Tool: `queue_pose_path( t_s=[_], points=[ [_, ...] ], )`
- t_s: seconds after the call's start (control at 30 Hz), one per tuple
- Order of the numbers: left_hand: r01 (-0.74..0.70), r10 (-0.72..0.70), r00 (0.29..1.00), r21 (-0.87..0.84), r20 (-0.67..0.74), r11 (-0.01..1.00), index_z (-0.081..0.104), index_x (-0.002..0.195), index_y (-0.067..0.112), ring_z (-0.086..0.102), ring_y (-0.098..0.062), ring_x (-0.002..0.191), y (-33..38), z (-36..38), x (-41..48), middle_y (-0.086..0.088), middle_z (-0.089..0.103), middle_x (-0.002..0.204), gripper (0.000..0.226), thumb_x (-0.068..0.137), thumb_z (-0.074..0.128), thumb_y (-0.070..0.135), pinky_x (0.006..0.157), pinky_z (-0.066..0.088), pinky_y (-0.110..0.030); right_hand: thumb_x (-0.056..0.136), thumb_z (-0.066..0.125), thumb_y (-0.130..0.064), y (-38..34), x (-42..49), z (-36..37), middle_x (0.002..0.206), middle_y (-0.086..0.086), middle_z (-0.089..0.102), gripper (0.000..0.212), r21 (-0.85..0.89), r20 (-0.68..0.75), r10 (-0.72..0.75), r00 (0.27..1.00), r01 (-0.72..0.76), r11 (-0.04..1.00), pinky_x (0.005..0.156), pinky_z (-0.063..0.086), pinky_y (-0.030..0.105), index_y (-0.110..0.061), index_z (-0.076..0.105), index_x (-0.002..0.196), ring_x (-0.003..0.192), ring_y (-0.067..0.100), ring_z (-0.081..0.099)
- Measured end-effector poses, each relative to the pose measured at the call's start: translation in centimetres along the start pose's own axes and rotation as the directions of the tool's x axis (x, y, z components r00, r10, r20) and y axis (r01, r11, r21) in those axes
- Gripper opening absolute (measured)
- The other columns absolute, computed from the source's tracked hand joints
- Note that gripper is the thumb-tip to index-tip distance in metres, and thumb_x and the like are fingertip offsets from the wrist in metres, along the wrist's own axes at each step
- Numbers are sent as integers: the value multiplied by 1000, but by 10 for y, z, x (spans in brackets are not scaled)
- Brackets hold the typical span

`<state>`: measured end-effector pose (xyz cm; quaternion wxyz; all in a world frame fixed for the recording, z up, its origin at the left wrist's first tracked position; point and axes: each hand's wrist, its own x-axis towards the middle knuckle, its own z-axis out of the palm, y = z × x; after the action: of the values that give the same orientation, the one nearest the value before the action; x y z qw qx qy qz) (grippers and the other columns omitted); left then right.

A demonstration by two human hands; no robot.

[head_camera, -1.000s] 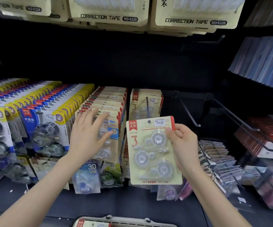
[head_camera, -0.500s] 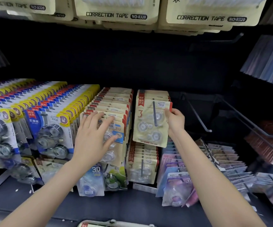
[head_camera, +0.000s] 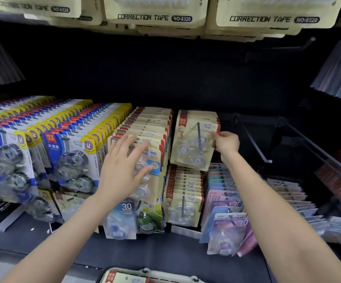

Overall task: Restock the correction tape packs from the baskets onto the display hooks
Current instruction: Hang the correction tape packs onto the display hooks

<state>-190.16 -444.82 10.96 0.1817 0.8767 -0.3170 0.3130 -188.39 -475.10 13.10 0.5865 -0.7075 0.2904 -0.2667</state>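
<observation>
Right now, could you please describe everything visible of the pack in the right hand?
The correction tape pack is a beige card with a red tab at its top left, a printed 3 and a clear blister over round dispensers. It hangs, tilted, at the front of a row of like packs on a grey hook, whose rod crosses its face. The right hand pinches its upper right edge.

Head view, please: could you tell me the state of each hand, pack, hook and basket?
beige pack, threaded on its hook, tilted.
right hand, pinches the beige pack's right edge.
left hand, fingers straight, resting on the neighbouring row's front pack.
right-side hooks, bare.
basket, holds at least one pack.
</observation>
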Motion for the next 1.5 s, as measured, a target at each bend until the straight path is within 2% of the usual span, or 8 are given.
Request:
queue_pose_path(
  t_s=[0.23, 0.4, 0.53, 0.73, 0.9, 1.2, 1.33, 1.5],
  points=[
    [209, -229, 947, -112, -224, 972, 57, 128, 2, 55, -33, 117, -22, -23, -67, -18, 63, 126, 47, 92, 53, 31, 98, 41, -39, 91, 67, -28, 40, -40, -28, 107, 9, 68, 23, -173, 74, 12, 997, 1, 985, 82, 51, 38, -10, 67, 105, 100, 25, 63],
    [427, -413, 888, -30, 203, 904, 62, 121, 1, 62, -42, 103, -36, 19, -172, -19, 66, 115, 47, 90, 51, 35, 82, 49, -49, 91, 61, -6, 132, -121, -55, 75, 6, 63, 22, -278, 226, 162, 961, -96, 956, 78, 51, 39, -13, 64, 70, 80, 24, 60],
    [377, -381, 708, 139, 594, 916, 67, 123, 4, 59, -55, 109, -47, 64, -266, -32, 63, 119, 79, 96, 24, 65, 81, 53, -62, 85, 65, -17, 229, -193, -72, 59, -1, 56, 32, -488, 357, 378, 854, -174, 855, 68, 43, 35, -22, 58, 54, 65, 19, 53],
    [599, -530, 472, 185, 704, 779, 25, 156, 19, 30, -39, 142, -46, 76, -324, -15, 38, 154, 88, 86, 52, 65, 114, 29, -51, 91, 68, -31, 298, -265, -60, 56, 5, 47, 42, -635, 409, 618, 672, -277, 721, 60, 34, 31, -18, 49, 57, 57, 19, 46],
    [764, -604, 284, 205, 745, 612, 1, 158, 15, 23, -34, 147, -27, 88, -353, -13, 19, 162, 108, 83, 58, 68, 117, 25, -49, 87, 74, -36, 307, -295, -26, 100, 3, 66, 25, -570, 342, 755, 559, -515, 640, 81, 50, 31, -17, 57, 90, 94, 17, 60],
    [757, -590, 223, 243, 776, 606, -6, 156, 8, 9, -33, 150, -25, 89, -351, -10, 2, 165, 105, 89, 52, 64, 120, 19, -49, 56, 79, -71, 322, -306, -1, 113, 5, 65, 86, -850, 210, 655, 725, -196, 490, 82, 55, 35, -9, 58, 112, 103, 24, 63],
    [761, -578, 197, 247, 792, 599, -8, 156, 9, 7, -34, 150, -24, 88, -348, -9, 0, 165, 104, 90, 51, 64, 119, 19, -50, 60, 92, -28, 325, -307, 2, 119, 4, 60, 82, -506, 240, 680, 693, -509, 697, 93, 52, 41, -7, 45, 123, 111, 27, 61],
    [750, -580, 177, 273, 795, 603, -7, 156, 8, 10, -34, 150, -28, 89, -348, -10, 3, 164, 105, 89, 51, 65, 119, 21, -49, 55, 88, -15, 305, -287, -20, 102, -2, 70, 62, -416, 227, 590, 775, -471, 778, 88, 55, 44, -16, 57, 109, 96, 23, 68]
  ],
)
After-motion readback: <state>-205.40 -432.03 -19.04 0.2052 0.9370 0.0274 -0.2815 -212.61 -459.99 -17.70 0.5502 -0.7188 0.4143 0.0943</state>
